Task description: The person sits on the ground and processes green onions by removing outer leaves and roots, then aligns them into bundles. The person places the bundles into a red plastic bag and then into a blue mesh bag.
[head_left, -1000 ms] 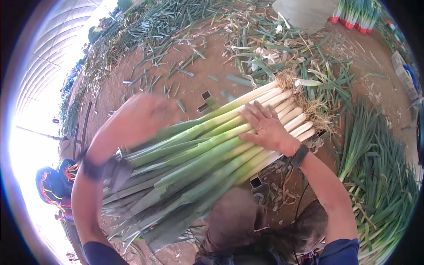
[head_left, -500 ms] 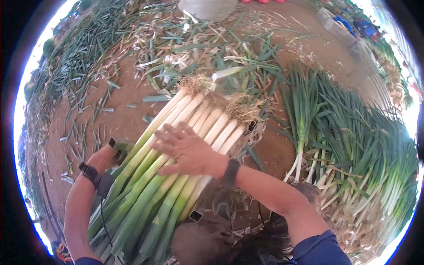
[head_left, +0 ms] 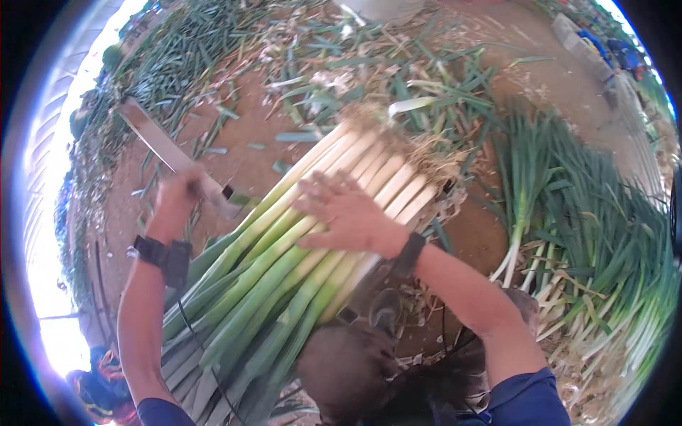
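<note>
A row of thick leeks point(head_left: 312, 245) slants across the middle, roots at the far end and green leaves toward me. My right hand point(head_left: 344, 213) lies flat over their pale stems with its fingers spread. To the left of the leeks, my left hand point(head_left: 177, 188) is raised and closed round a long, flat-bladed knife point(head_left: 153, 138). Its blade points to the far left, and a part of the knife shows on the near side of the hand. Motion blurs this hand a little.
More leeks point(head_left: 590, 220) are heaped at the right. Cut green leaves point(head_left: 192, 46) lie in a pile at the far left, and trimmings point(head_left: 341, 78) litter the ground beyond the roots. A pale container point(head_left: 383, 8) stands at the far edge. My knee point(head_left: 344, 373) is close below the leeks.
My left hand has risen away from the leeks' left side, and the knife's long blade now shows. My right hand stays spread on the stems. The whole view has shifted.
</note>
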The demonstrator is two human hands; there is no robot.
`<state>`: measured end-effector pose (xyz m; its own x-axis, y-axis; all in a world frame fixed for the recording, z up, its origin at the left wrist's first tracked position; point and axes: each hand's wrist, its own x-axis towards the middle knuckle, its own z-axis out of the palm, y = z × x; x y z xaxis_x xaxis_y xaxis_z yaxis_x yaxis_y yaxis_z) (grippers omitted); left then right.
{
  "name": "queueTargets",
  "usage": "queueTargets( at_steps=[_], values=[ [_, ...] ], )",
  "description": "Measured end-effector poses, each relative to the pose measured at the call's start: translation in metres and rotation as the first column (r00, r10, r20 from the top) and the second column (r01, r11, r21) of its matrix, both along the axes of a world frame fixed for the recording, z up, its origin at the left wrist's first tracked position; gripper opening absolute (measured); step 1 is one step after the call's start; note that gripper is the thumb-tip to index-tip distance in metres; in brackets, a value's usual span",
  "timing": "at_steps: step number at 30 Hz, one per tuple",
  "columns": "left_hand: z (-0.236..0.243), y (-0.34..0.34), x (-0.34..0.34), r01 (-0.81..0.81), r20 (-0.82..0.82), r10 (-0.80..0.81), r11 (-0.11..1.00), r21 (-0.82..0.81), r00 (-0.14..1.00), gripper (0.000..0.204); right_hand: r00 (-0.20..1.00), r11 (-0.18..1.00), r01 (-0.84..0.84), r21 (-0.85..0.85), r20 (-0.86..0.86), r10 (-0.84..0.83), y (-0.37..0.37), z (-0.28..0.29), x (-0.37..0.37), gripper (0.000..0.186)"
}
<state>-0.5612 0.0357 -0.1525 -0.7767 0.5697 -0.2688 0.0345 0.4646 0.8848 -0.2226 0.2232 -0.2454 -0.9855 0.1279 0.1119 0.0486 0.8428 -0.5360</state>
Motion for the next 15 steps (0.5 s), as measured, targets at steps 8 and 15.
queueTargets(
  at_steps=[8, 15],
  values=[
    [0.229, -0.034, 0.128, 0.323, -0.391, -0.174, 0.877, 0.357, 0.904, 0.066, 1.000, 1.000, 0.009, 0.018, -0.012, -0.009, 0.000, -0.001, 0.000, 0.087],
    [0.176, -0.025, 0.292, 0.905, -0.312, -0.888, 0.397, -0.152, 0.337, 0.048, 0.999, 1.000, 0.011, -0.013, -0.030, -0.012, 0.001, -0.004, -0.001, 0.083]
  ],
)
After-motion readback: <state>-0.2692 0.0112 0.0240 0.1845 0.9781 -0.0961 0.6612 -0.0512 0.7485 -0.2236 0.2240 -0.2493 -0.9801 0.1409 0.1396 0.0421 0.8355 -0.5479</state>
